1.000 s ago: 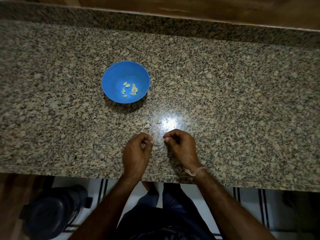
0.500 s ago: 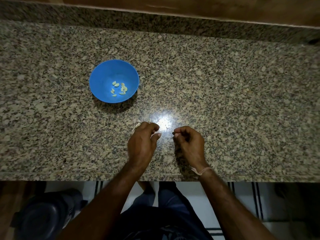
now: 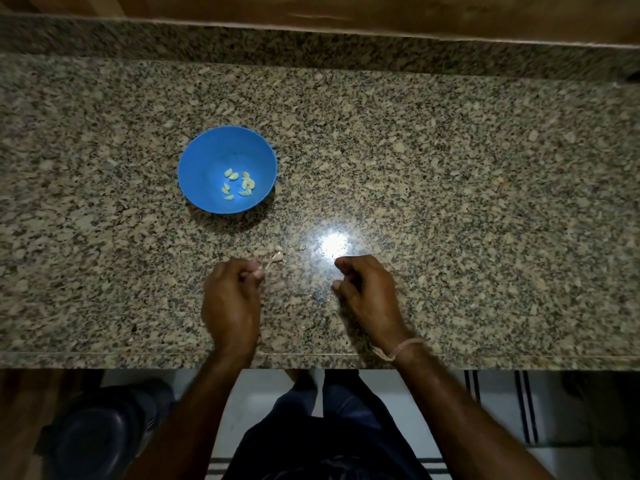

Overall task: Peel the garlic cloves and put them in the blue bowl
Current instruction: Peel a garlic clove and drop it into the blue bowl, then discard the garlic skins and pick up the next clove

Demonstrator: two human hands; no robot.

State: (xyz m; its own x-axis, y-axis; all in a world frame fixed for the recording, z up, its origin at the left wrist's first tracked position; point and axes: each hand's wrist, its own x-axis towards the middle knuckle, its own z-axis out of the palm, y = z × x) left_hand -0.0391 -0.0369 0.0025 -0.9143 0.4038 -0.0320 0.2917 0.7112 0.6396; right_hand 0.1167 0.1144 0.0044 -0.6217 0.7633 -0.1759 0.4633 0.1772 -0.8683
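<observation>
A: What is held just now?

B: It cannot be told. The left hand (image 3: pixel 231 299) is seen with its fingers curled in and the thumb laid against the fingertips, as if something small were pinched, but nothing is plainly shown. The right hand (image 3: pixel 367 289) is curled as well, with a slight gap between thumb and forefinger. Whether a clove is kept inside is hidden.

A: And the garlic?

B: Several peeled cloves (image 3: pixel 239 185) are gathered in the bottom of the blue bowl (image 3: pixel 202 157), which is set far and left of both hands, well apart from them. A pale scrap (image 3: pixel 276 257) is left on the counter just beyond the left fingertips. Skin or small clove, it cannot be judged.

A: How would this step be done well?

B: If a clove is being peeled, the skin is best loosened at the tip with a nail and drawn off in strips, with the clove pinched firmly. Skin should be dropped by the scrap, and only the bare clove carried over the rim.

A: The surroundings?

B: A speckled granite counter (image 3: pixel 450 168) is used, dimly lit, with a bright glare (image 3: pixel 332 244) just beyond the hands. A wooden strip (image 3: pixel 311 8) is seen along the far edge. Pale floor tiles (image 3: pixel 266 386) and a dark round object (image 3: pixel 90 441) are seen below the near one.
</observation>
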